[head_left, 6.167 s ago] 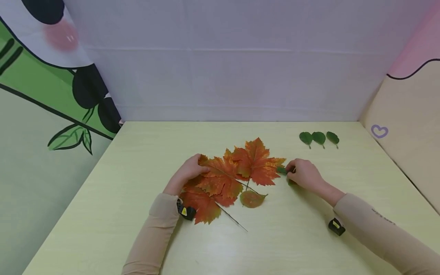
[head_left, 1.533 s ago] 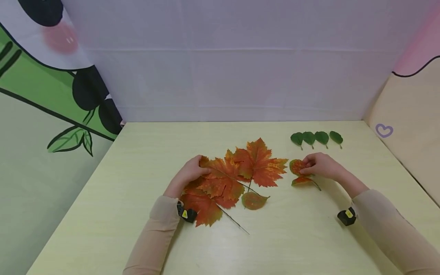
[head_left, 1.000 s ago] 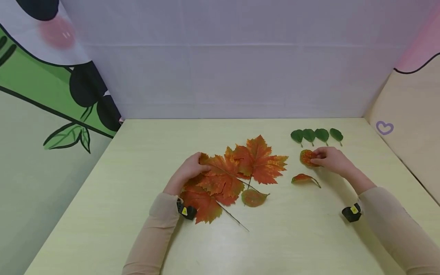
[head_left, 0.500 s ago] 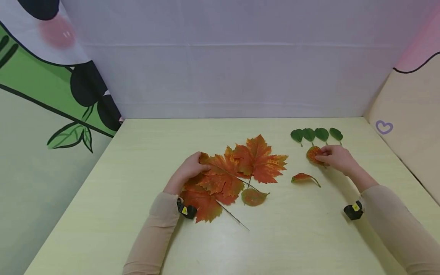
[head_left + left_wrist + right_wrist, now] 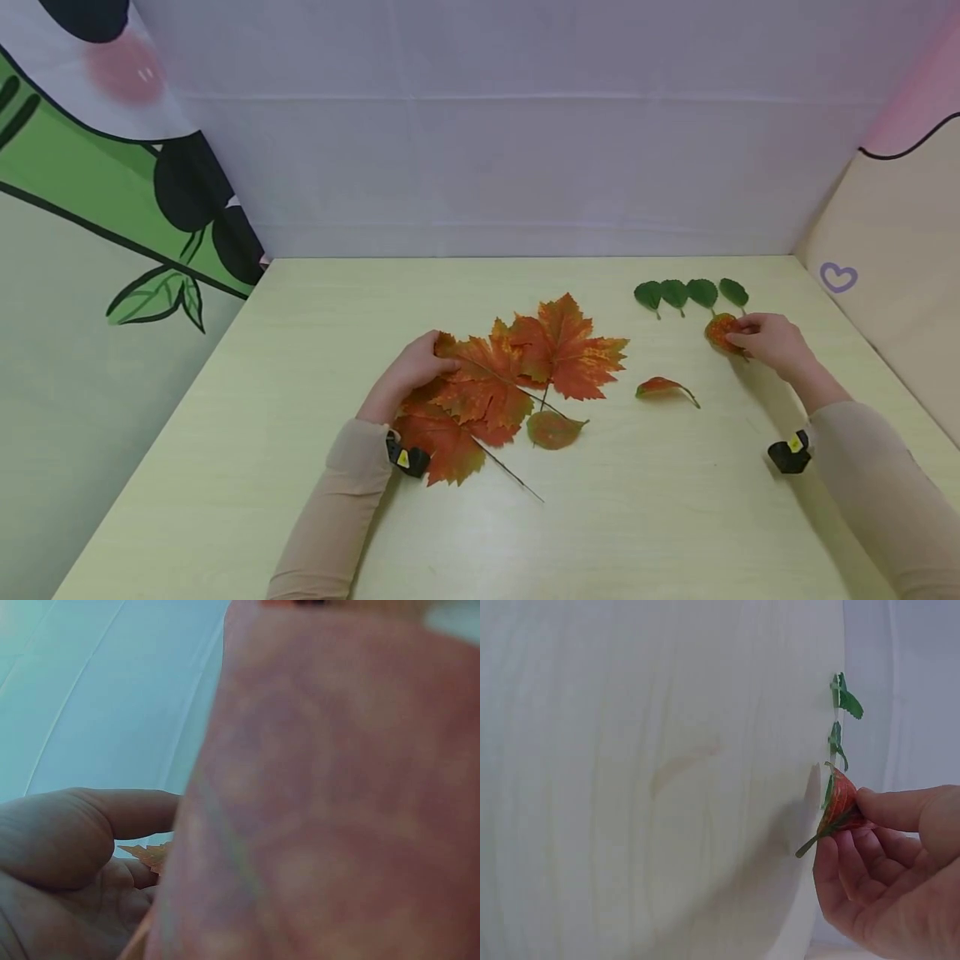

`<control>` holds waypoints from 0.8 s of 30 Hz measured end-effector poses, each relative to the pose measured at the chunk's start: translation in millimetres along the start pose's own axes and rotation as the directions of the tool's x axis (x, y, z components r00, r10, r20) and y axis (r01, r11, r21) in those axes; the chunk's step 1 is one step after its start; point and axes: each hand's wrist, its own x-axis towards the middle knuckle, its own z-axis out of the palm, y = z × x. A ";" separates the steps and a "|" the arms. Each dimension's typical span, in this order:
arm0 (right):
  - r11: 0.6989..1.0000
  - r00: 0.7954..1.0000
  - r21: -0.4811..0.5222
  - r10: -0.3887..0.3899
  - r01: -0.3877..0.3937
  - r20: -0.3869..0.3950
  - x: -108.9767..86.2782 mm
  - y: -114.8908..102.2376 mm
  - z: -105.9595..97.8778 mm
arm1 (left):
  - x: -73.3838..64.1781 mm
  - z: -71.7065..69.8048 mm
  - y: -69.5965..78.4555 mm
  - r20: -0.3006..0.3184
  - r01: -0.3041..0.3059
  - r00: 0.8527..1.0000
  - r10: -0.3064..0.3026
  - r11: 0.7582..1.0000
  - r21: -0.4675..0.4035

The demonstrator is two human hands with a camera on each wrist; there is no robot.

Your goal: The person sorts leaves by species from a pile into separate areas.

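Note:
My left hand (image 5: 408, 372) grips the left edge of several orange maple leaves (image 5: 483, 387), which overlap in a cluster at the table's middle. The left wrist view is largely covered by a blurred reddish leaf (image 5: 322, 780) close to the lens, and the thumb (image 5: 139, 812) shows beside it. Between thumb and fingers, my right hand (image 5: 776, 340) pinches a small round orange-red leaf (image 5: 722, 332) with a green edge. This leaf sits just in front of a row of green leaves (image 5: 702, 292). In the right wrist view its short stem (image 5: 807, 846) points away from the palm.
A curled red leaf (image 5: 663, 387) lies on the pale table (image 5: 622, 517), between the cluster and my right forearm. Close to the cluster's stems is a round brownish-green leaf (image 5: 553, 431). A plain cloth wall (image 5: 525, 175) rises behind the table.
Earlier my right hand held a green leaf, and the back row had three; a fourth now lies at its left end. The right hand has carried the orange-red leaf rightward. My left hand stays put.

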 end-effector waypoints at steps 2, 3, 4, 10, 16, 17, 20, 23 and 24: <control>1.000 1.000 0.011 0.018 -0.018 -0.008 -0.9 3.3 -1.2 | -0.2 0.2 0.4 0.004 -0.003 1.000 0.003 1.000 0.002; 1.000 1.000 0.013 0.026 -0.025 -0.010 -1.3 4.8 -1.7 | -0.6 0.2 0.8 0.006 -0.004 1.000 0.004 1.000 0.004; 0.999 0.999 0.014 0.033 -0.033 -0.011 -1.7 6.2 -2.2 | -0.4 0.3 0.8 0.007 -0.006 1.000 0.006 1.000 0.005; 0.998 0.998 0.009 0.054 -0.054 -0.018 -2.6 9.4 -5.5 | 1.1 0.1 0.8 0.007 -0.006 1.000 0.006 1.000 0.005; 0.998 0.997 -0.028 0.052 -0.054 -0.066 -5.2 9.1 -6.3 | 0.5 -0.1 0.9 0.005 -0.013 1.000 0.013 1.000 0.005; 0.998 0.995 -0.045 0.048 -0.052 -0.087 -6.6 7.5 -6.0 | 0.1 0.0 1.0 0.005 -0.014 1.000 0.014 1.000 0.005; 0.994 0.987 -0.103 0.017 -0.033 -0.158 -10.8 -1.0 -3.8 | -0.1 0.1 0.6 0.006 -0.013 1.000 0.013 1.000 0.013; 0.992 0.980 -0.122 -0.032 0.007 -0.198 -14.0 -13.6 1.4 | 0.6 0.1 0.3 0.006 -0.007 1.000 0.007 1.000 0.013; 0.991 0.979 -0.128 -0.054 0.029 -0.198 -14.7 -17.6 3.7 | 0.8 0.1 0.3 0.005 -0.006 1.000 0.006 1.000 0.014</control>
